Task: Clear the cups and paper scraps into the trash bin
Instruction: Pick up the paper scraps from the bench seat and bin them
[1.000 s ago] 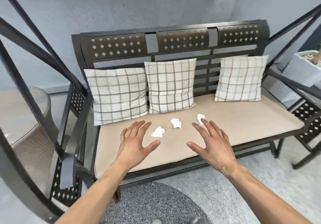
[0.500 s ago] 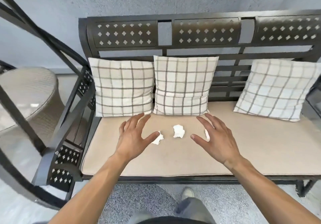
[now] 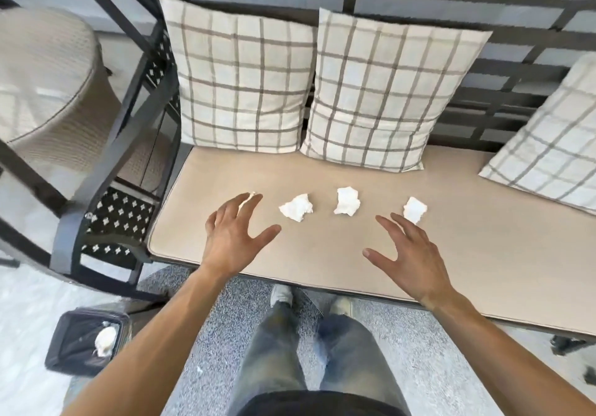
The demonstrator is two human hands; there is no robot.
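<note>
while the view was wider and more level half a second ago, it now tilts steeply down over the tan seat cushion (image 3: 322, 254) of the dark metal bench (image 3: 483, 70), so the floor at the bottom of the frame shows for the first time. that brings in the dark square trash bin (image 3: 69, 348) at lower left, which already holds a white crumpled wad (image 3: 104, 340).

four white crumpled paper scraps sit in a row across the middle of the frame: the leftmost scrap (image 3: 250, 195) is mostly hidden behind the fingertips of the left hand (image 3: 233, 238), then come the second scrap (image 3: 296, 207), the third scrap (image 3: 346, 201) and the rightmost scrap (image 3: 414, 209), which lies just beyond the right hand (image 3: 408, 254). only three scraps showed before.

both hands are lower in the frame than they were, fingers spread and straight, holding nothing; whether the left fingertips touch the leftmost scrap cannot be told. no cups are in view.

judged from this, the gathering of scraps is about to start, each hand likely taking the piece nearest it, and the bin is within easy reach at the left. three checked cream pillows (image 3: 242, 77) lean on the backrest above, and a round woven side table (image 3: 42, 77) stands at upper left.
</note>
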